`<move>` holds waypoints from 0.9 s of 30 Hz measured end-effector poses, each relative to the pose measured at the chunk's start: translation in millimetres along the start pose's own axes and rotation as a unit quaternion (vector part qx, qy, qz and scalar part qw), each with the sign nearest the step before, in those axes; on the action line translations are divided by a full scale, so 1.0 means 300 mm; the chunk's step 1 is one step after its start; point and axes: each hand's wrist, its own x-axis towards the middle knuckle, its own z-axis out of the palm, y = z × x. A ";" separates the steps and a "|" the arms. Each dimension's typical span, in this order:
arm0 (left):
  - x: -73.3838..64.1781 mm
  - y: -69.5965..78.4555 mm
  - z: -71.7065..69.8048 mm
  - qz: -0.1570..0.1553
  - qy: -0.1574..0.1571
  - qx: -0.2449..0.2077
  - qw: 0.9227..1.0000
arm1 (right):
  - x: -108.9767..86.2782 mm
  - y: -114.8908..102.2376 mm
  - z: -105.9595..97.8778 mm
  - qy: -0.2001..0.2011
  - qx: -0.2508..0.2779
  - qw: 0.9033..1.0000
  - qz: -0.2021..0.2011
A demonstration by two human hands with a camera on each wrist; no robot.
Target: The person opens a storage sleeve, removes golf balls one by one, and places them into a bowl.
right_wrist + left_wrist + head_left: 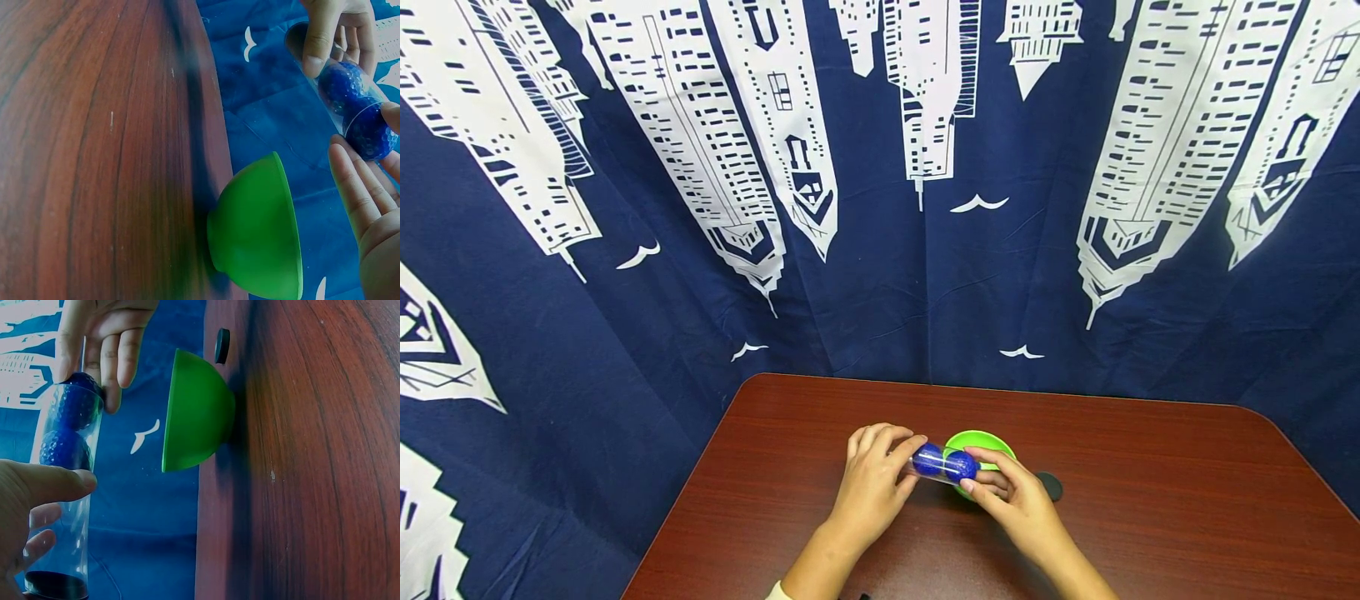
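My left hand [871, 479] grips a clear plastic tube [74, 528] with a black closed end [56, 585]. Two dimpled blue golf balls sit in it, an inner ball [341, 86] and an outer ball [374, 132] that sticks partly out of the mouth. At that mouth my right hand [1018, 500] pinches the outer ball between thumb and fingers. The tube lies tilted above a green bowl [197, 412], whose inside is mostly hidden by the hands and tube in the head view.
A small black round lid [1049, 486] lies on the brown table [1165, 500], right of the bowl. Behind the table hangs a dark blue cloth [880, 308] with white building prints. Part of a small dark thing [865, 597] shows at the table's near edge.
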 end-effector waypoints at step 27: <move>-0.017 -0.012 0.021 -0.025 -0.004 -0.021 0.999 | 0.004 -0.003 -0.013 0.032 -0.050 0.998 -0.022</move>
